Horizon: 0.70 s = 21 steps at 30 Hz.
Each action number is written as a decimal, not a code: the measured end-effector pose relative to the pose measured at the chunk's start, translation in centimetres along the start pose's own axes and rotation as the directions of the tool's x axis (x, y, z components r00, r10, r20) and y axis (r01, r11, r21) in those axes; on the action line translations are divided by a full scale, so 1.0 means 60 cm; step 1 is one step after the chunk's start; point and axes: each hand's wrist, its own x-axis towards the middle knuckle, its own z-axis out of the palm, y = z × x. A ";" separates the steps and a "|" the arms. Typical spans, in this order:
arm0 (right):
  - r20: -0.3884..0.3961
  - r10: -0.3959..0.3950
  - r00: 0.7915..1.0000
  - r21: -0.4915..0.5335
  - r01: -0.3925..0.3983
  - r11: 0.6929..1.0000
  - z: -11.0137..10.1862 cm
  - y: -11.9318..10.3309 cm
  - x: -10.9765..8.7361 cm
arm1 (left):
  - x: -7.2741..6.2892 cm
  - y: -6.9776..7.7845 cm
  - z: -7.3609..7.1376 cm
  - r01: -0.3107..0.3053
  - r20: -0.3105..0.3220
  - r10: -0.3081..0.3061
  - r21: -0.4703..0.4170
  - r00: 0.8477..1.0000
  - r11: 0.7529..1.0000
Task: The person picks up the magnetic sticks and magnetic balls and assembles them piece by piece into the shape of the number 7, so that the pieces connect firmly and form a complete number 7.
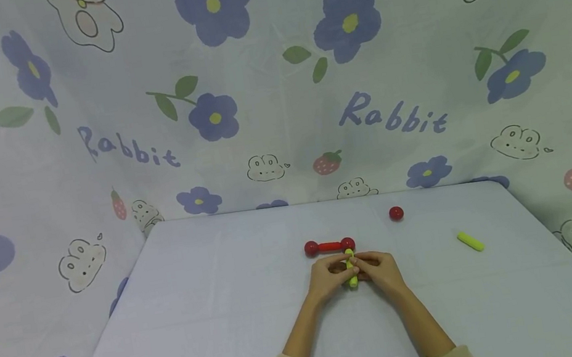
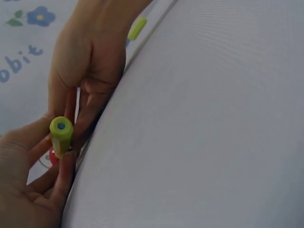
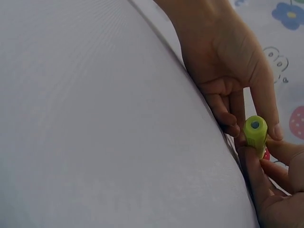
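Both hands meet at a yellow-green rod (image 1: 353, 281) that points away from the body. My left hand (image 1: 327, 278) pinches it from the left, and my right hand (image 1: 383, 270) pinches it from the right. The near end of the rod (image 2: 61, 134) has a small round hole, seen in both wrist views. Its far end is right at a red ball (image 1: 348, 244). A red rod (image 1: 330, 246) joins that ball to another red ball (image 1: 311, 249) on the left, like a dumbbell. Fingers hide the rod's middle.
A loose red ball (image 1: 396, 213) lies toward the back of the white table (image 1: 201, 317). Farther right is another yellow-green rod (image 1: 470, 241), lying at a slant. A printed cloth (image 1: 270, 81) with flowers and rabbits hangs behind the table.
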 end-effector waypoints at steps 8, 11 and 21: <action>0.016 0.006 1.000 -0.039 -0.005 0.999 -0.002 -0.016 -0.008 | 0.007 -0.015 0.002 -0.005 0.039 0.005 0.010 0.999 1.000; 0.019 -0.003 1.000 -0.036 0.003 0.999 -0.002 -0.021 -0.012 | 0.015 -0.039 0.008 -0.004 0.035 0.004 0.013 0.999 1.000; 0.031 -0.010 0.999 0.023 0.009 1.000 -0.003 0.003 0.000 | 0.023 -0.066 0.013 0.020 0.030 -0.021 0.015 0.999 1.000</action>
